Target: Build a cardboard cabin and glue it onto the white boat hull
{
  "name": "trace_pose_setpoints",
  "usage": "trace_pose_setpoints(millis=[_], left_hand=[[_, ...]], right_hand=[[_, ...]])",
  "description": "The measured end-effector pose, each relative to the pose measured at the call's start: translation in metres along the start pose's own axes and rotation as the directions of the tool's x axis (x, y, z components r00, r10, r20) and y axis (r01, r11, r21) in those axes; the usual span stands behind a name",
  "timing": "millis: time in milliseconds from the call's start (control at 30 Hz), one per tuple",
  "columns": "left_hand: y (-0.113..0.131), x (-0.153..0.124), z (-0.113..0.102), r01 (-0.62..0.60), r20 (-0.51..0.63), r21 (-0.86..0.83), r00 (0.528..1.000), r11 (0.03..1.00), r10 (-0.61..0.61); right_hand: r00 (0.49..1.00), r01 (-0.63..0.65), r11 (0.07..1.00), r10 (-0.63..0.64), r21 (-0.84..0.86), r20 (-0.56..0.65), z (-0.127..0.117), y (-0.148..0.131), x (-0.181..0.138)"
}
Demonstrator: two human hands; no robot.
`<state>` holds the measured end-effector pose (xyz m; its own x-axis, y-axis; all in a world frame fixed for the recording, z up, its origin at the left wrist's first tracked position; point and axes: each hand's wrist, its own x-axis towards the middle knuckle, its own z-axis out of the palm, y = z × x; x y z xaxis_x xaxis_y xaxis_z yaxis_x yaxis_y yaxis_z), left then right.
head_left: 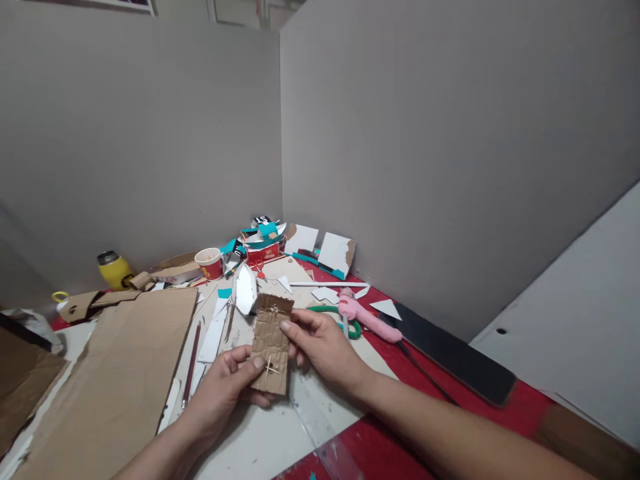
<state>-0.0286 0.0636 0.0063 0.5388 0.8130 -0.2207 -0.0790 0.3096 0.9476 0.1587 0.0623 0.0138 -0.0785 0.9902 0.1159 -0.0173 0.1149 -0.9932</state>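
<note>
A strip of brown corrugated cardboard is held up between my two hands, over the work surface. Small pale sticks lie crossed on its lower part, and a similar small cluster shows near its top edge. My left hand grips the lower left edge, thumb on the front face. Higher on the opposite edge, my right hand pinches the strip with its thumb in front and fingers partly hidden behind. A white folded paper shape lies just beyond the cardboard.
To the right lie a pink glue gun with a cord, green-handled scissors and a long black object. A large cardboard sheet and a dark red pencil are at left. Behind stand a paper cup and yellow bottle.
</note>
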Motion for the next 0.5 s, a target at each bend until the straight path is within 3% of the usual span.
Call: trace_pose_setpoints(millis=[200, 333, 400, 500], left_hand=[[0.002, -0.001, 0.003, -0.021, -0.032, 0.028, 0.999, 0.999, 0.022], [0.004, -0.001, 0.0, -0.109, -0.1, 0.089, 0.988, 0.99, 0.118], [0.004, 0.0, -0.003, -0.191, -0.163, 0.2, 0.961, 0.961, 0.225], [0.001, 0.0, -0.01, -0.271, -0.241, 0.468, 0.876, 0.841, 0.417]], right_hand=[[0.994, 0.1, 0.994, -0.101, 0.041, 0.041, 0.003, -0.002, -0.004], [0.994, 0.103, 0.995, -0.103, 0.003, 0.024, 0.002, -0.006, -0.003], [0.998, 0.057, 0.998, -0.058, -0.036, -0.02, -0.001, -0.01, -0.001], [0.987, 0.03, 0.997, -0.041, -0.069, -0.157, -0.01, -0.018, 0.003]])
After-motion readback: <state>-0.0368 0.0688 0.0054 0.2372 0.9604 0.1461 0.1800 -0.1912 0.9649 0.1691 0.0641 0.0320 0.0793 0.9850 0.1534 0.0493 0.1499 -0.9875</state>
